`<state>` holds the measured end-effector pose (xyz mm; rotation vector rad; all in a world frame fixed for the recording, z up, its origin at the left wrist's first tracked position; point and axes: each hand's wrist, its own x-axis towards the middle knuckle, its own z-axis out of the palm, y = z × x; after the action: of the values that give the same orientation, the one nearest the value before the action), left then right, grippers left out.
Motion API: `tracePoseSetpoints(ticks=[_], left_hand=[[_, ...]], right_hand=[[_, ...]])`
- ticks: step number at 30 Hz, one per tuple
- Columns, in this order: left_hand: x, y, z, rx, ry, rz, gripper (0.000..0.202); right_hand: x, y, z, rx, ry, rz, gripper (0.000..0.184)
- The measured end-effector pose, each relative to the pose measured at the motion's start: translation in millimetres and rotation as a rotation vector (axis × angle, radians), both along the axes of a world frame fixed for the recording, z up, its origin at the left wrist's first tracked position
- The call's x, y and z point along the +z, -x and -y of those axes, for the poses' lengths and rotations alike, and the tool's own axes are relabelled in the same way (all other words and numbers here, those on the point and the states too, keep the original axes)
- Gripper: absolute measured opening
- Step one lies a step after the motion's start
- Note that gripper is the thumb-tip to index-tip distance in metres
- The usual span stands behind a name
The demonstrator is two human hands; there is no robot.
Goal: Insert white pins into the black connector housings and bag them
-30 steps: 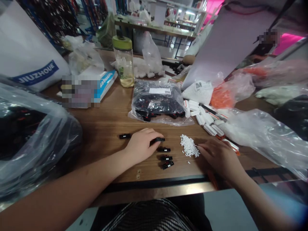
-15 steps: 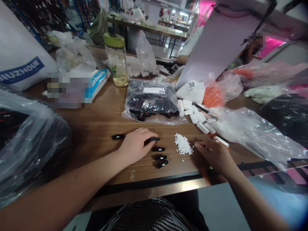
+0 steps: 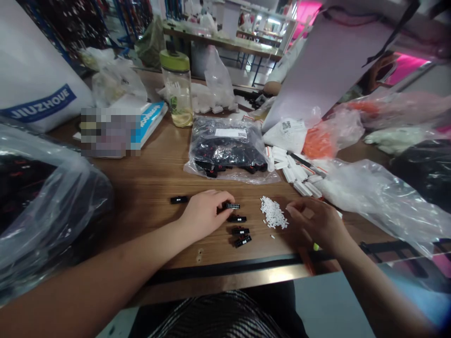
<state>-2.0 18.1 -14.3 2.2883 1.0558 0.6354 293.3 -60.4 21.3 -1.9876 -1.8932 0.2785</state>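
Black connector housing sits pinched in the left hand's grip; the right hand's spreads open near white pins.

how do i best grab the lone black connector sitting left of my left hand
Pinch the black connector housing across its two long sides, coming down from above with the left hand. It lies flat on the wooden table with its length running sideways, so its narrow width fits between thumb and finger, and that hand is already just to its right.

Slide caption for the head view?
Left hand at a black connector, right hand beside a heap of small white pieces.
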Motion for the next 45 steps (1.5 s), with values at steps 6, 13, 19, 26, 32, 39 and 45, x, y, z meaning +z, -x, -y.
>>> tracePoseSetpoints(ticks=[6,13,19,26,32,39,45], left_hand=[[-7.2,0.4,-0.8,-0.017,0.029,0.07,0.014],[-3.0,-1.4,0.6,-0.005,0.036,0.062,0.01],[0.0,-2.6,1.4,-0.005,0.024,0.061,0.01],[-0.8,-2.3,1.1,0.008,0.034,0.063,0.012],[0.9,-2.9,2.0,0.026,0.063,0.065,0.013],[0.1,-3.0,1.3,0.021,0.084,0.06,0.016],[0.4,-3.1,1.2,0.019,0.069,0.069,0.015]], right_hand=[[12.0,62.7,-25.6,0.395,-0.067,-0.232,0.011],[-0.3,93.4,-44.8,0.517,-0.044,-0.157,0.009],[-1.2,95.2,-43.9,0.561,-0.065,-0.094,0.009],[-1.2,95.6,-43.2,0.532,-0.046,-0.114,0.014],[-1.1,92.0,-39.4,0.583,-0.136,0.007,0.016],[9.1,93.1,-35.8,0.64,-0.115,0.157,0.02],[13.5,84.0,-87.1,0.537,-0.06,0.043,0.023]])
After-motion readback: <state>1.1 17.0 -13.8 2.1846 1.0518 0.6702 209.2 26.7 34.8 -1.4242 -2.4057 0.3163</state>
